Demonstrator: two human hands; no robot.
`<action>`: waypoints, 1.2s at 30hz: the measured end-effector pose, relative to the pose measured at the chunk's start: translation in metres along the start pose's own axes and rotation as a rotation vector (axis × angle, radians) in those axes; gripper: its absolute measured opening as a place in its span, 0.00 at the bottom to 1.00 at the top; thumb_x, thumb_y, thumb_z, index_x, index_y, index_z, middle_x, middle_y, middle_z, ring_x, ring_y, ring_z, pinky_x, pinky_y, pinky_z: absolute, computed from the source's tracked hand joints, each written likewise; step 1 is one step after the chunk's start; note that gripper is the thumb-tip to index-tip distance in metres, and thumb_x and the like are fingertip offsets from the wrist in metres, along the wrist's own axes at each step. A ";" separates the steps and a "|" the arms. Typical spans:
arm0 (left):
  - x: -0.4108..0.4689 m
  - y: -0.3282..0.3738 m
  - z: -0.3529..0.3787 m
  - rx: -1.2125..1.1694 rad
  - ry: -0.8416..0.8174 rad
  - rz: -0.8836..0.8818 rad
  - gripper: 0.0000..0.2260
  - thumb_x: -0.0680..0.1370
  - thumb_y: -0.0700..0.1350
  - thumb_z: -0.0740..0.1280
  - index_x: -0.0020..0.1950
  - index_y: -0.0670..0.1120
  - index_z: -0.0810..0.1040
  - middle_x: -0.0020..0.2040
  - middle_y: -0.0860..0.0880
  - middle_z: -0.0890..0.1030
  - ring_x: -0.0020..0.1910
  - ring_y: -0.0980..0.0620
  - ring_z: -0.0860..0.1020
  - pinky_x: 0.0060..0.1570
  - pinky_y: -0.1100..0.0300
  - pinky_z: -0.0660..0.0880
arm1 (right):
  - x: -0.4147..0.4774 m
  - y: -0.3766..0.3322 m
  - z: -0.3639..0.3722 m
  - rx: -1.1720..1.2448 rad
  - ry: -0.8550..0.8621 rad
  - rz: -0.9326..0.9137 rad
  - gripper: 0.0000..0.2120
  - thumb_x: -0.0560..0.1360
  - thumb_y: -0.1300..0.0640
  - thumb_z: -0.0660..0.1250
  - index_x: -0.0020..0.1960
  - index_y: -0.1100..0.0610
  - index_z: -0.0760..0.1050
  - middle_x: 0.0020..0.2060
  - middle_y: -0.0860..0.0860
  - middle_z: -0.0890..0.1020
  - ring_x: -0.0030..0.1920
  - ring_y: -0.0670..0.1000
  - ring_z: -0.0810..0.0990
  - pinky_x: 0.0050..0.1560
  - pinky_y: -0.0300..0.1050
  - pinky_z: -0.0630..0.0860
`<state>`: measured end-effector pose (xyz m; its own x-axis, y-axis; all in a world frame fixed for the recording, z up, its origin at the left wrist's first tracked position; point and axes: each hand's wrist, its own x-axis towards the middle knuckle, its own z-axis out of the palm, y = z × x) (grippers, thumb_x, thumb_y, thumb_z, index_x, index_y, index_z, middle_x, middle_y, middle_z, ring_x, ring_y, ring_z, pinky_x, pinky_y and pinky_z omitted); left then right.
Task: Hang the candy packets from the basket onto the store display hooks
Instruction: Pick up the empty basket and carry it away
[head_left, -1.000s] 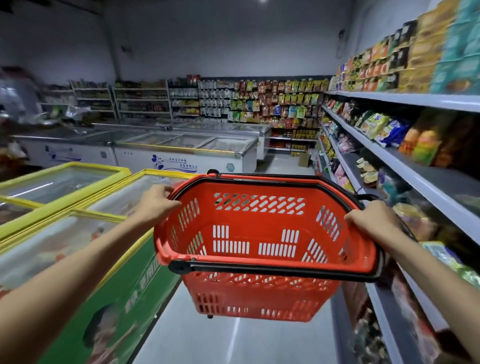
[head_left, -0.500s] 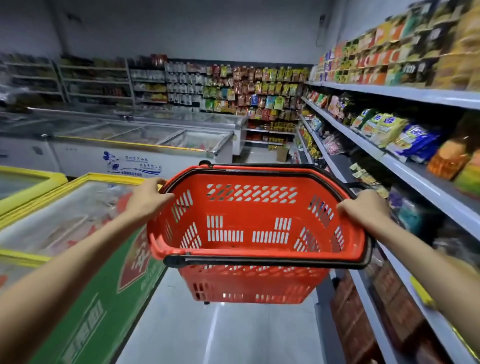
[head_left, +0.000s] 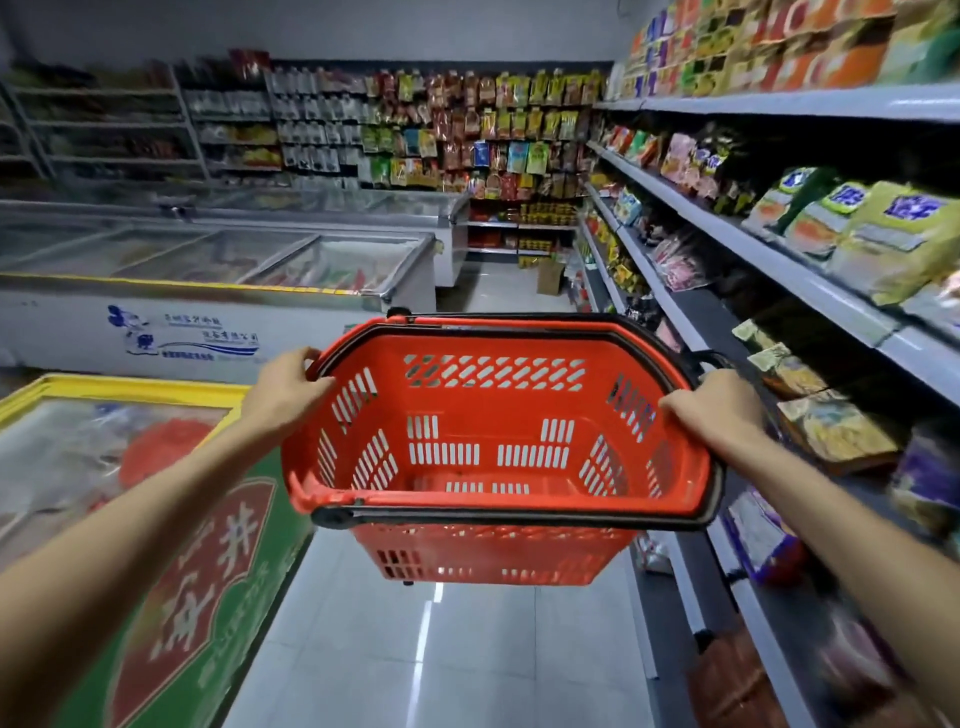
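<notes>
Store aisle: chest freezers (head_left: 218, 270) on my left, stocked shelves (head_left: 779, 270) on my right, pale tiled floor (head_left: 415, 649) below. I'm carrying the red basket (head_left: 493, 499) chest-high over it, left hand (head_left: 291, 387) and right hand (head_left: 717, 405) with fingers curled tight over opposite rims.

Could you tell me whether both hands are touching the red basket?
Touching. The head view shows the left hand gripping the left rim of the red basket, and the right hand gripping its right rim.
</notes>
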<state>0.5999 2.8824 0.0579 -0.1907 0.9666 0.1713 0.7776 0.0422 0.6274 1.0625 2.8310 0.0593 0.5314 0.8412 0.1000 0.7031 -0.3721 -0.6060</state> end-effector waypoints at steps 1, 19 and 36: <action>0.024 0.004 0.007 -0.005 -0.001 -0.023 0.21 0.77 0.50 0.72 0.68 0.46 0.79 0.58 0.38 0.85 0.55 0.39 0.84 0.54 0.49 0.79 | 0.023 -0.008 0.009 -0.003 -0.005 0.011 0.13 0.67 0.51 0.77 0.40 0.59 0.78 0.39 0.58 0.82 0.37 0.58 0.77 0.40 0.48 0.72; 0.498 -0.065 0.165 -0.065 -0.114 -0.019 0.20 0.79 0.46 0.72 0.70 0.46 0.76 0.59 0.40 0.85 0.56 0.40 0.84 0.58 0.45 0.80 | 0.381 -0.181 0.251 0.055 0.021 0.069 0.09 0.69 0.54 0.77 0.42 0.57 0.79 0.33 0.51 0.80 0.35 0.54 0.79 0.32 0.42 0.67; 0.851 -0.061 0.413 0.098 -0.290 -0.095 0.11 0.78 0.47 0.75 0.48 0.38 0.85 0.41 0.40 0.85 0.42 0.42 0.83 0.43 0.52 0.76 | 0.717 -0.173 0.490 0.147 0.035 0.271 0.08 0.70 0.56 0.76 0.45 0.57 0.80 0.35 0.52 0.81 0.36 0.58 0.80 0.38 0.47 0.71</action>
<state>0.6377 3.8069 -0.1482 -0.0972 0.9883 -0.1173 0.8209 0.1463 0.5520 1.0900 3.6906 -0.1507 0.7080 0.7041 -0.0551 0.4591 -0.5182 -0.7216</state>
